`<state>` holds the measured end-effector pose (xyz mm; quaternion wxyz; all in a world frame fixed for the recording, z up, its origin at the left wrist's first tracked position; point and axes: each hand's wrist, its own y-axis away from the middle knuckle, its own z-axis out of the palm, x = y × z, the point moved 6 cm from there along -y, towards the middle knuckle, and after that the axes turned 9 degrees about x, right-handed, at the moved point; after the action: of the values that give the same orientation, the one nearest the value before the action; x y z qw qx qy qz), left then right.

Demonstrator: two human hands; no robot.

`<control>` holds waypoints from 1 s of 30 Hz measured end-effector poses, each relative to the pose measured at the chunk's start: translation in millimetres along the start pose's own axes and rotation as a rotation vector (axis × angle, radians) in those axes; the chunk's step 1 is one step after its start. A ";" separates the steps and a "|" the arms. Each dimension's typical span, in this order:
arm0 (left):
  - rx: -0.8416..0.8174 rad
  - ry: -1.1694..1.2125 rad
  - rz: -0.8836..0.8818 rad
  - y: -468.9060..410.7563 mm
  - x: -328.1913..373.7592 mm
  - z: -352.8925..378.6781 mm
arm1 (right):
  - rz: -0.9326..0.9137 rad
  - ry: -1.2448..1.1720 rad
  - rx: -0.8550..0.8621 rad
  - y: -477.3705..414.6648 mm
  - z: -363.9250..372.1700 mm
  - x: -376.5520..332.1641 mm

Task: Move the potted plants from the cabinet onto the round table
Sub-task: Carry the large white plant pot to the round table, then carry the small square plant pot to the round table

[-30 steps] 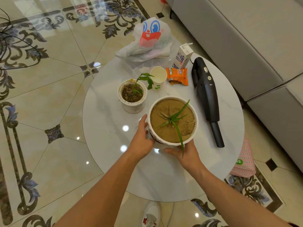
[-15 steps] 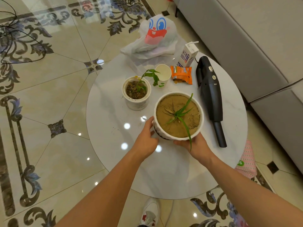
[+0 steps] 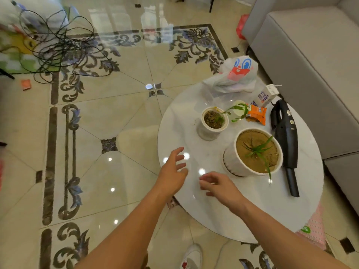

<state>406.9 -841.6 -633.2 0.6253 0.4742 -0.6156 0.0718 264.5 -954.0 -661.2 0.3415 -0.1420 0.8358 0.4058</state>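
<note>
Pots stand on the round white desk [image 3: 194,133] at the right of the frame, both upright and neither touched by a hand. The large white pot [image 3: 250,154], filled with tan soil and bearing a thin green shoot, sits right of centre on the desk top; the small white pot [image 3: 212,123], with dark soil and a leaning green sprig, stands just beyond it toward the upper left, the two near but apart. The left hand [image 3: 172,171] hovers at the desk's left edge, low in the middle of the frame, its grip open with fingers spread and nothing in it. The right hand [image 3: 219,186] hangs over the near part of the desk, just left of and below the large pot and clear of it, fingers loosely curled apart and empty. A black handheld vacuum [image 3: 285,140] lies along the right side of the desk, just beside the large pot, nozzle pointing toward the lower frame. Farther up the desk lie an orange snack packet [image 3: 256,114], a small drink carton [image 3: 265,95] and a white plastic bag [image 3: 235,76] with a red and blue print. A grey sofa [image 3: 310,65] fills the upper right, and a tangle of black cable [image 3: 58,47] lies on the patterned tile floor at upper left.
</note>
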 end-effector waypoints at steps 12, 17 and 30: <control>0.497 0.130 0.026 141.8 -65.6 -346.1 | -0.308 0.199 -0.432 114.5 292.3 -200.1; 0.721 0.242 -0.044 242.8 -138.9 -474.1 | -0.469 0.292 -0.597 214.2 439.2 -249.0; 1.097 0.384 -0.227 480.0 -354.4 -713.4 | -0.739 0.564 -0.926 459.5 774.2 -267.9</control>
<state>502.1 78.9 -539.8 0.3928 0.7698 -0.3098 0.3965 575.4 -74.8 -548.9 0.1296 -0.6532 0.5282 0.5268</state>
